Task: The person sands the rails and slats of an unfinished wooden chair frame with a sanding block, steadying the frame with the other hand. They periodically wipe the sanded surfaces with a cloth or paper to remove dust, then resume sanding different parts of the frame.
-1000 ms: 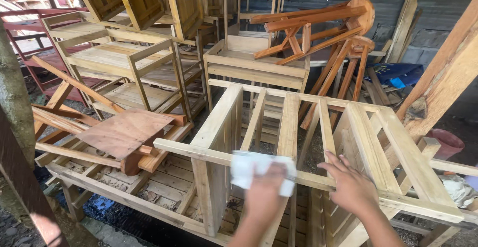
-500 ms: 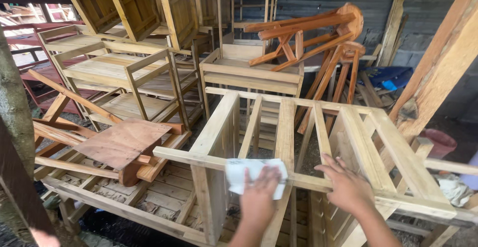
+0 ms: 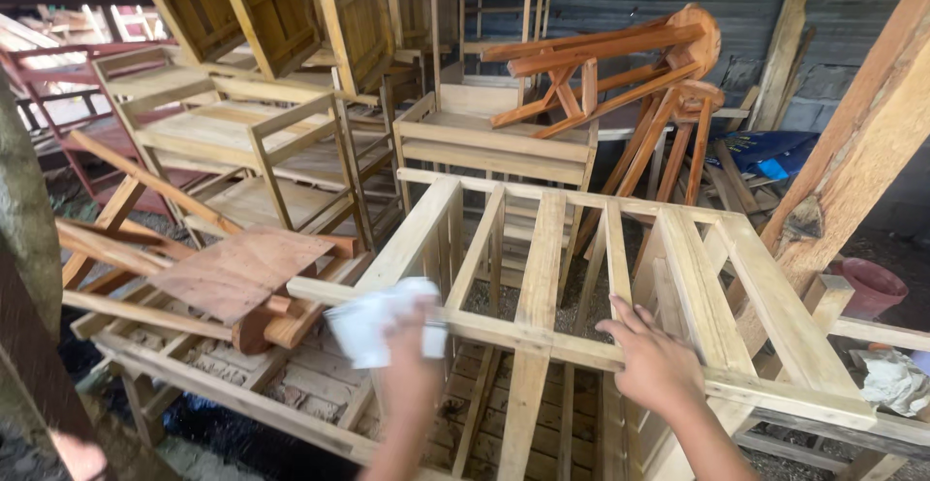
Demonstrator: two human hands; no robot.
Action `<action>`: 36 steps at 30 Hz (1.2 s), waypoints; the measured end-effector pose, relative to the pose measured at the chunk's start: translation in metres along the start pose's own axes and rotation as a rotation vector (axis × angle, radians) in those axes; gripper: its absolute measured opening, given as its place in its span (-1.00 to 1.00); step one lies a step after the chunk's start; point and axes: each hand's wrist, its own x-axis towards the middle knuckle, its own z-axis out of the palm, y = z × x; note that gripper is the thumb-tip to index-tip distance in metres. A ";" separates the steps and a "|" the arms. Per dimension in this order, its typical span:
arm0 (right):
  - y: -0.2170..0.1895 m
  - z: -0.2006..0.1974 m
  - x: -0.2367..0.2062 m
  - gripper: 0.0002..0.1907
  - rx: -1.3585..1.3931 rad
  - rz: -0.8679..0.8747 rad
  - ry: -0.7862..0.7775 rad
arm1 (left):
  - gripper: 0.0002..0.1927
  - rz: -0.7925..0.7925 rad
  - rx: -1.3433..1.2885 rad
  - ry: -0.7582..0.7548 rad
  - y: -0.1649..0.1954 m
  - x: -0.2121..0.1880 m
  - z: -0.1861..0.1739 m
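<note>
Head view: your left hand point(image 3: 412, 374) is closed on a white cloth point(image 3: 373, 321), pressing it against the near rail point(image 3: 504, 331) of the pale wooden frame point(image 3: 756, 297) in front of you. The hand is blurred, so the fingers are hard to make out. The cloth lies on the rail's left part, just right of the frame's left upright. Your right hand point(image 3: 659, 365) rests open, palm down, on the same rail further right, fingers spread and gripping nothing.

To the left of the frame a brown board point(image 3: 237, 268) lies tilted on loose slats. Behind the frame stand bare wooden shelves point(image 3: 242, 137), and orange-brown stools point(image 3: 630, 64) are stacked upside down. At the right edge a red bucket point(image 3: 872, 287) sits on the ground beside a thick post point(image 3: 862, 152), with a crumpled white rag point(image 3: 891, 379) in front of it and a blue sheet point(image 3: 775, 152) further back.
</note>
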 end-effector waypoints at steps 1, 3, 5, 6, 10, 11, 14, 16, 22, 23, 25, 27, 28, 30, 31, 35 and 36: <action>0.002 0.000 0.000 -0.25 0.009 -0.010 0.003 | -0.32 0.186 -0.045 -0.067 0.026 -0.024 0.031; 0.006 -0.002 0.001 -0.26 0.019 -0.025 0.019 | -0.14 0.539 -0.154 0.085 0.070 -0.067 0.086; 0.010 -0.003 -0.001 -0.27 0.038 -0.033 0.006 | -0.21 0.652 -0.108 0.087 0.093 -0.091 0.123; 0.012 -0.004 -0.002 -0.28 0.037 -0.041 0.003 | -0.24 0.694 -0.097 0.047 0.092 -0.093 0.130; 0.020 -0.001 -0.002 -0.28 0.006 -0.084 -0.022 | -0.51 0.664 -0.090 0.127 0.034 -0.049 0.099; 0.021 0.000 -0.001 -0.26 0.001 -0.092 -0.029 | -0.48 0.668 -0.082 0.264 0.014 -0.030 0.083; 0.024 0.003 0.005 -0.25 0.020 -0.093 -0.023 | -0.49 0.738 0.227 0.427 -0.030 0.015 0.045; 0.024 0.004 0.010 -0.27 -0.026 -0.134 0.053 | -0.48 0.655 0.178 0.389 -0.035 0.020 0.040; 0.021 0.010 0.011 -0.29 -0.036 -0.063 -0.080 | -0.38 0.520 -0.037 0.460 0.037 -0.049 0.087; 0.019 0.012 0.009 -0.28 -0.029 -0.065 -0.099 | -0.35 0.593 -0.047 0.301 0.050 -0.061 0.094; 0.019 0.014 0.001 -0.39 0.018 -0.102 0.039 | -0.31 0.688 -0.045 0.085 0.065 -0.074 0.101; 0.015 0.011 0.003 -0.40 0.014 -0.106 0.111 | -0.29 0.799 0.013 0.083 0.068 -0.073 0.100; 0.014 0.010 0.002 -0.36 -0.018 -0.092 0.084 | -0.28 0.853 0.062 0.115 0.066 -0.069 0.098; 0.010 0.006 0.002 -0.30 -0.022 -0.065 0.032 | -0.27 0.910 0.136 0.160 0.053 -0.055 0.088; 0.009 0.003 0.001 -0.29 0.011 -0.053 0.018 | -0.28 0.922 0.162 0.180 0.044 -0.045 0.080; 0.002 0.000 -0.003 -0.33 0.025 -0.031 0.009 | -0.25 0.691 0.185 0.190 -0.009 -0.002 0.027; 0.001 -0.001 -0.004 -0.33 0.019 -0.015 -0.027 | -0.17 0.628 0.284 0.215 -0.025 0.014 0.007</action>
